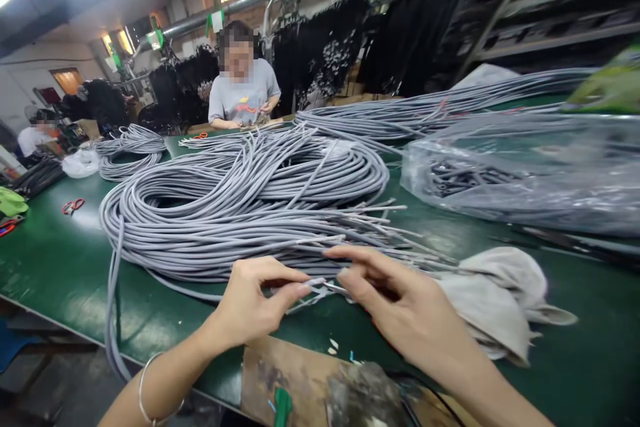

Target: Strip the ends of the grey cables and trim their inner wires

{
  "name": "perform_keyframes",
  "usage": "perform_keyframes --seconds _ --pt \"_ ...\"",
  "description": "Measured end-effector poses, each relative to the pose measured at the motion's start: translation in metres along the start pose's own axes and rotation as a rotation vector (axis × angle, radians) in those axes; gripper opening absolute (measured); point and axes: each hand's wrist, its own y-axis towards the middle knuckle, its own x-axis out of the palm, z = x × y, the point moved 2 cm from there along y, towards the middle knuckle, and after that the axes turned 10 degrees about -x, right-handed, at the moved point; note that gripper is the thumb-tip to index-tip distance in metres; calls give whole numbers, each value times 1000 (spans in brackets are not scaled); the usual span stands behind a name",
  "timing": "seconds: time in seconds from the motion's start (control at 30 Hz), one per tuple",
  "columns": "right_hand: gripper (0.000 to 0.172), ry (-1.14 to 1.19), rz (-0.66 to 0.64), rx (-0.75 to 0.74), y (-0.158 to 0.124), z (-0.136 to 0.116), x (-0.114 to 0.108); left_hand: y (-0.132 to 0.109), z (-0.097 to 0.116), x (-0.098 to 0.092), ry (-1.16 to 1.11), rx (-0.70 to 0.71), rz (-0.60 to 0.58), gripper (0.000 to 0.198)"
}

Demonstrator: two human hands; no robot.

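My left hand (pixel 255 300) is pinched closed on the end of a grey cable near the front edge of the green table (pixel 60 260). My right hand (pixel 395 300) meets it from the right, its thumb and fingertips closed on the thin wire ends (pixel 320 285) between the two hands. Just behind them lies a large coil of grey cables (pixel 250 200), its stripped ends fanning out to the right. A bracelet shows on my left wrist.
A grey cloth (pixel 495 300) lies right of my right hand. A clear plastic bag (pixel 525 173) of dark parts sits at the right. Red scissors (pixel 73 205) lie at the left. More cable bundles (pixel 131 147) lie further back. A person (pixel 243 90) sits across the table; a wooden board (pixel 300 380) is at the front edge.
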Motion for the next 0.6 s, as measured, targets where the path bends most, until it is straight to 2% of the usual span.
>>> perform_keyframes --seconds 0.1,0.17,0.23,0.4,0.6 --pt "22 -314 142 -253 -4 -7 -10 -1 3 0 -17 36 38 17" --pt "16 -500 153 -487 -4 -16 -14 -3 5 0 -16 54 57 17" --pt "16 -596 137 -645 -3 -25 -15 -4 5 -1 -18 56 59 17" --pt "9 -683 182 -704 -2 -35 -16 -4 4 -2 14 30 43 21" --pt "8 -692 168 -722 -6 -34 -16 -4 4 -2 29 45 17 21"
